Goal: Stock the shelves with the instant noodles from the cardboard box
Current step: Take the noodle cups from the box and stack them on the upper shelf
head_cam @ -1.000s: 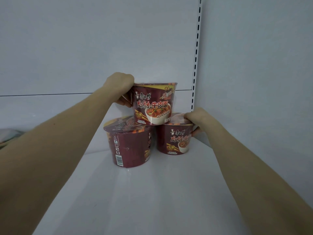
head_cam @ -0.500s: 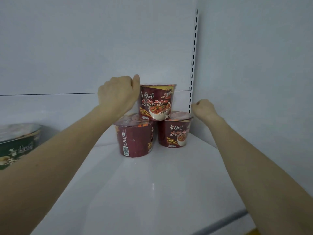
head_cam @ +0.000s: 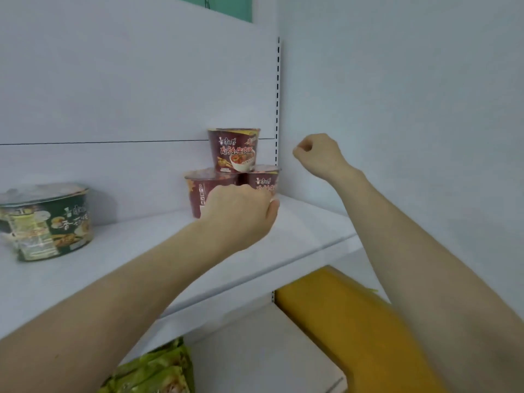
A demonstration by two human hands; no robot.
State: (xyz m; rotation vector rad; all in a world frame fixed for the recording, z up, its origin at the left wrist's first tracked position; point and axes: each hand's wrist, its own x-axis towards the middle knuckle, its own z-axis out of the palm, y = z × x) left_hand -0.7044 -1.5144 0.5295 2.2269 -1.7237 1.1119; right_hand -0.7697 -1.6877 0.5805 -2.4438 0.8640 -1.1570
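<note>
stack: three red noodle cups are sitting in the back-right corner of the shelf (head_cam: 297,231). The top cup (head_cam: 234,150) is resting across the lids of the lower-left cup (head_cam: 197,191) and the lower-right cup (head_cam: 265,181), bridging both (pyramid, likely so the side wall and back panel are bracing it).
facing: the top cup is standing upright and showing its printed front outward, probably for display.
seals: all lids are staying shut, so the contents aren't showing.
left hand (head_cam: 241,214): it's hanging in front of the lower cups with fingers curled into a fist and nothing showing in it. It's covering part of both cups, and I can't tell if it's touching them.
right hand (head_cam: 317,156): it's hovering just right of the stack near the side wall, apart from the cups, with fingers pressed into a fist and gripping nothing.
green noodle bowl (head_cam: 48,222): it's sitting sealed at far left, well apart from the stack.
lower shelf: it's holding green packets (head_cam: 158,370) and a yellow pack (head_cam: 354,321), labels unreadable.
cardboard box: it's not showing in view.
status: I'm reading the stack as placed, with both hands looking free for the next cup.
</note>
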